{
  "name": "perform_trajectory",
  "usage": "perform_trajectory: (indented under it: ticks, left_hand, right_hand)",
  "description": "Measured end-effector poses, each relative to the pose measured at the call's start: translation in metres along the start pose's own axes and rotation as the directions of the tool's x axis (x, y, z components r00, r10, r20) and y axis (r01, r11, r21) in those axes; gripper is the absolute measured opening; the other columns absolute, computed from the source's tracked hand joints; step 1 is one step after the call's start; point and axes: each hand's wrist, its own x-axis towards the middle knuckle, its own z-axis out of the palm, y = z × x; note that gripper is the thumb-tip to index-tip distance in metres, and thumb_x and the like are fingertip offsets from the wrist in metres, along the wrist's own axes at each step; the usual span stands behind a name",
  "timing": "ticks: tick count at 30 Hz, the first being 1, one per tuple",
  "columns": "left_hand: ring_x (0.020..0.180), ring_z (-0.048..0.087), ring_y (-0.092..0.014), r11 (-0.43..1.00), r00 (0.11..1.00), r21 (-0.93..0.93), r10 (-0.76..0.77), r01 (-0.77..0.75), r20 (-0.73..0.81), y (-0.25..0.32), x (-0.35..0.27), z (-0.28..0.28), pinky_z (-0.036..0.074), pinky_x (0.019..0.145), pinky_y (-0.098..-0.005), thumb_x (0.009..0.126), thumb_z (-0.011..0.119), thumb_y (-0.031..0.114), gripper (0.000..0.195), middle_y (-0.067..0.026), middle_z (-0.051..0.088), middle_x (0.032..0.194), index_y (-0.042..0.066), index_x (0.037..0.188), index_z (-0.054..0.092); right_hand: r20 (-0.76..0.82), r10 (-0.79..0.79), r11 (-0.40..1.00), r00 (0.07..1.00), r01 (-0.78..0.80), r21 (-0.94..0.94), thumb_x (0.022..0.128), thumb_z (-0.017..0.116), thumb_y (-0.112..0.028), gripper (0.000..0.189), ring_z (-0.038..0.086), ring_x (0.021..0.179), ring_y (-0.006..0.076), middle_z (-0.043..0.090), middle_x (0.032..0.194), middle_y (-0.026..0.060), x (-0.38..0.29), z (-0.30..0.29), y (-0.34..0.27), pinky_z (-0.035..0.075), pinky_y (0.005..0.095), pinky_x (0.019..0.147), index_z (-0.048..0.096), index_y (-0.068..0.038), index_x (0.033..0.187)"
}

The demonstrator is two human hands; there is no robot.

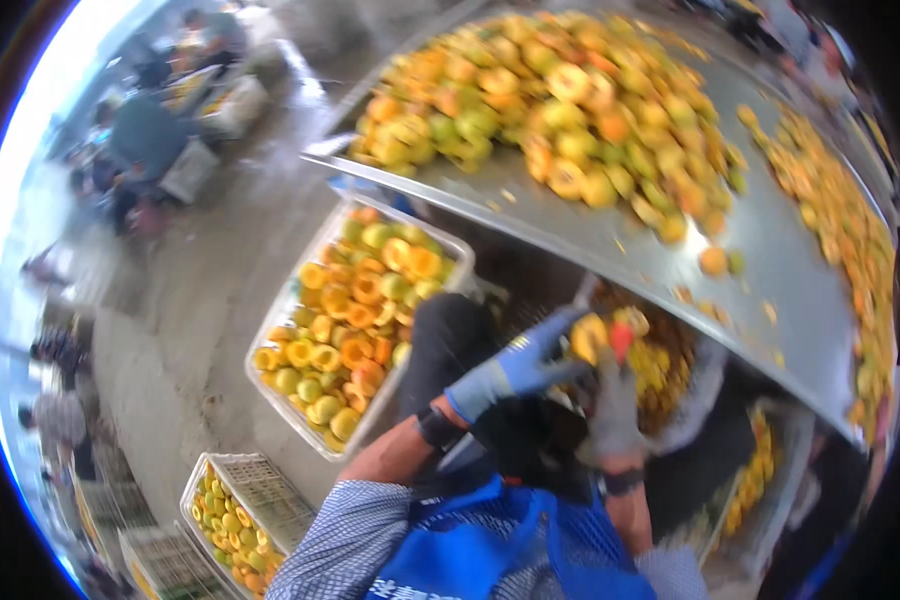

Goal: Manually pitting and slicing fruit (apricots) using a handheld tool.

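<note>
My left hand (521, 367), in a blue-grey work glove, holds a yellow halved fruit (590, 339) between thumb and fingers. Close beside it, my right hand (616, 409), in a pale grey glove, is closed around a small tool with a red part (621, 341); its kind is too blurred to tell. A pale fruit piece (633, 321) shows just past the red part. Beneath and beyond the hands is a round tub (709, 394) holding brown pits and yellow scraps. A white plastic crate (292, 424) full of pitted fruit halves stands left of my knee.
A metal table (787, 292) with a large pile of yellow-orange fruit (570, 112) spans the upper right. At the lower left stands another fruit crate (259, 487), and a further one (787, 480) at the lower right. Several people sit among crates at the far left; others are beyond the table.
</note>
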Motion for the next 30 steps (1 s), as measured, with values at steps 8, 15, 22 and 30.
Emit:
perform_trajectory:
  ticks: [8, 15, 22, 30]
  left_hand:
    - [0.098, 0.059, -0.017, 0.928, 0.834, -0.352, -0.098, -0.12, -0.543, -0.049, 0.022, 0.037, 0.046, 0.088, -0.0288, 0.101, 0.029, 0.049, 0.059, -0.0088, 0.063, 0.106, 0.0, 0.116, 0.057]
    - [0.092, 0.057, -0.013, 0.981, 0.855, -0.154, 0.019, -0.115, -0.518, -0.041, 0.019, 0.045, 0.046, 0.084, -0.0277, 0.103, 0.034, 0.037, 0.046, -0.0065, 0.064, 0.103, 0.0, 0.105, 0.062]
    - [0.079, 0.057, -0.012, 0.935, 0.886, -0.349, -0.113, -0.058, -0.449, -0.028, 0.022, 0.052, 0.045, 0.078, -0.0263, 0.101, 0.042, 0.035, 0.044, -0.0077, 0.066, 0.085, -0.002, 0.096, 0.066]
    - [0.074, 0.056, -0.013, 0.99, 0.994, 0.106, -0.085, 0.092, -0.074, -0.02, 0.034, 0.02, 0.045, 0.075, -0.0286, 0.1, 0.041, 0.04, 0.054, -0.0061, 0.066, 0.078, -0.003, 0.084, 0.069]
  right_hand:
    - [0.053, -0.334, 0.823, 0.941, 0.319, -0.47, 0.093, 0.055, -0.029, 0.031, 0.058, 0.062, 0.022, 0.06, 0.073, 0.0102, -0.006, -0.02, 0.012, 0.046, 0.0343, 0.059, 0.056, 0.0, 0.104]
    - [0.236, -0.42, 0.549, 0.876, 0.452, -0.703, 0.091, 0.057, -0.022, 0.026, 0.059, 0.07, 0.0399, 0.058, 0.073, 0.0226, -0.017, -0.04, 0.014, 0.046, 0.0409, 0.062, 0.055, 0.002, 0.099]
    - [0.238, -0.296, 0.496, 0.925, 0.362, -0.789, 0.089, 0.058, -0.025, 0.03, 0.059, 0.08, 0.0459, 0.059, 0.079, 0.0282, -0.023, -0.036, 0.012, 0.046, 0.0462, 0.065, 0.055, 0.004, 0.098]
    - [0.303, -0.182, 0.699, 0.936, 0.34, -0.63, 0.093, 0.056, -0.034, 0.04, 0.059, 0.062, 0.0256, 0.058, 0.067, 0.0126, -0.026, -0.04, 0.025, 0.044, 0.036, 0.055, 0.059, 0.003, 0.108]
